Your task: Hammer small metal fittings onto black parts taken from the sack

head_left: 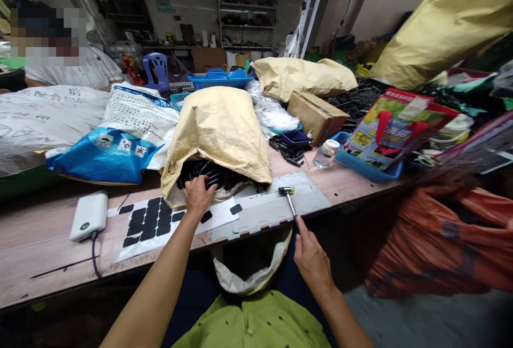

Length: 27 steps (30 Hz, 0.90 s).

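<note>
A small hammer (pixel 292 202) with a metal shaft and a black and yellow-green head is gripped by its handle in my right hand (pixel 313 256). Its head rests over the grey plate (pixel 280 206) at the table's front edge. My left hand (pixel 197 194) is at the mouth of a beige sack (pixel 224 123), touching a heap of slim black pieces (pixel 212 171) inside. Its thumb stands apart from the fingers, whose tips are partly lost among the pieces. Under the left wrist lies a white sheet with black rounded stickers (pixel 150 219).
A white power bank (pixel 88 215) with a cable lies at left. Blue and white sacks (pixel 116 134) stand behind it. At right are a clear jar (pixel 326 154), a carton (pixel 316 115) and a blue tray (pixel 371 170). An open bag (pixel 256 284) hangs below the table edge. A person sits far left.
</note>
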Tool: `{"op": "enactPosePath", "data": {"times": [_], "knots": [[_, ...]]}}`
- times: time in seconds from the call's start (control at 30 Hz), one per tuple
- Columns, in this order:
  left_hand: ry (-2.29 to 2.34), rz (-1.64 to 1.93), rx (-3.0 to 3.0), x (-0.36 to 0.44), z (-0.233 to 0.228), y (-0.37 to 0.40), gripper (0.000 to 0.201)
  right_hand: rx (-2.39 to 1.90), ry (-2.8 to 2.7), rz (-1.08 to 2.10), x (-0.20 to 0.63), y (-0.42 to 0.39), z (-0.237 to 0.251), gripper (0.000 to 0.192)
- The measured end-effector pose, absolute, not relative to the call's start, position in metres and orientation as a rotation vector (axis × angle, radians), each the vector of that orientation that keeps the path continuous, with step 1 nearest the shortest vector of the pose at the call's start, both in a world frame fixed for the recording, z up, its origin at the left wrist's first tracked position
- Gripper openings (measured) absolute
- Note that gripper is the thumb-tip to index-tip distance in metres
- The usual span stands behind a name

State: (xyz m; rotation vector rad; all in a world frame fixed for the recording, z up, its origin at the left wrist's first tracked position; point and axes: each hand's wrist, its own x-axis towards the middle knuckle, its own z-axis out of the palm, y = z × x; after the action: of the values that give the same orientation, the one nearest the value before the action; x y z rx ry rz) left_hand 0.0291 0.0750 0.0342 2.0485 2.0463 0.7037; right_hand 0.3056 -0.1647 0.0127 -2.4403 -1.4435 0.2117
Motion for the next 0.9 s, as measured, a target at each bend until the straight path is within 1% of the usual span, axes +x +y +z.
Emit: {"op": "enactPosePath", "data": {"times": [0.13, 0.23, 0.3, 0.37, 0.43, 0.53, 0.6, 0.7, 0.83, 0.9], "knots": [[2.04, 0.664, 2.017, 0.026, 0.031, 0.077, 0.029, -2.457, -1.452, 0.213, 0.305, -0.165, 0.013, 0.053], [2.023, 0.784, 2.033, 0.025, 0.03, 0.063, 0.026, -2.431, -1.45, 0.214, 0.305, -0.166, 0.013, 0.054], [1.895, 0.903, 2.092, 0.031, 0.03, 0.045, 0.025, -2.41, -1.435, 0.225, 0.305, -0.166, 0.012, 0.054], [1.655, 0.952, 2.187, 0.043, 0.028, 0.022, 0.021, -2.39, -1.416, 0.243, 0.306, -0.166, 0.011, 0.054], [1.429, 0.913, 2.255, 0.058, 0.023, 0.0, 0.016, -2.36, -1.402, 0.256, 0.307, -0.166, 0.01, 0.054], [1.305, 0.82, 2.25, 0.077, 0.012, -0.021, 0.012, -2.303, -1.397, 0.266, 0.308, -0.166, 0.008, 0.054], [1.295, 0.781, 2.233, 0.082, 0.006, -0.025, 0.012, -2.265, -1.394, 0.275, 0.31, -0.166, 0.007, 0.054], [1.289, 0.764, 2.226, 0.082, 0.001, -0.023, 0.017, -2.217, -1.368, 0.325, 0.314, -0.164, 0.004, 0.054], [1.284, 0.76, 2.212, 0.08, 0.002, -0.019, 0.022, -2.195, -1.213, 0.558, 0.32, -0.16, 0.005, 0.059], [1.296, 0.759, 2.2, 0.08, 0.003, -0.019, 0.021, -2.128, -1.107, 0.609, 0.319, -0.161, 0.009, 0.06]]}}
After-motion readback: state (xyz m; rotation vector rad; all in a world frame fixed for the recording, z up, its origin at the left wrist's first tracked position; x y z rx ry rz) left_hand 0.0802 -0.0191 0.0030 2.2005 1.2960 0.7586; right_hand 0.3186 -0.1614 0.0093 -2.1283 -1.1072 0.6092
